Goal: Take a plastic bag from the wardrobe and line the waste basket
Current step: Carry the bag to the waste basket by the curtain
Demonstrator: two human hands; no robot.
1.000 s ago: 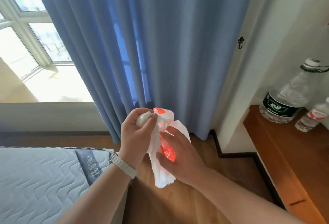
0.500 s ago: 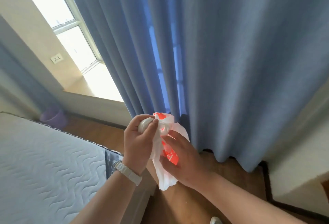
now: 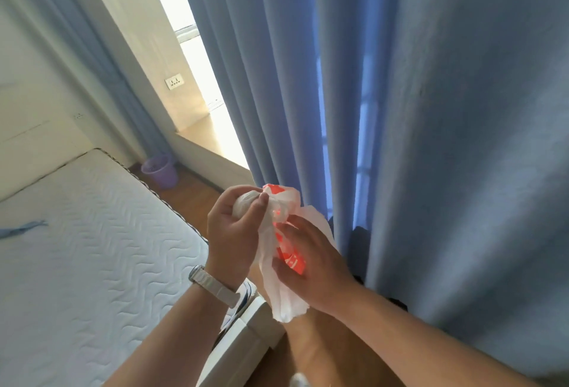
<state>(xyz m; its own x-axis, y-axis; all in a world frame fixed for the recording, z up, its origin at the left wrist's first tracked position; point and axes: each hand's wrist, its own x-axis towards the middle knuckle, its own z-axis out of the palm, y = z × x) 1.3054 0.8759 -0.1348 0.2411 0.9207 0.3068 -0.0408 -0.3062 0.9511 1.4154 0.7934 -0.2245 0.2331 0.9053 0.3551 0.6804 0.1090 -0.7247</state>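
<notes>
One plastic bag (image 3: pixel 281 297), white with red print, crumpled between two hands; left hand (image 3: pixel 232 232) curls tight round its bunched top; right hand (image 3: pixel 318 266), just below, pinches the loose body; one purple waste basket (image 3: pixel 160 172) stands well beyond the left hand, past the mattress (image 3: pixel 92 248); contents too small to tell.

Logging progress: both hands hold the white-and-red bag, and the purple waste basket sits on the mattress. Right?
Not quite. The head view shows the purple waste basket on the floor beyond the mattress. The left hand and right hand do hold the bag.
</notes>
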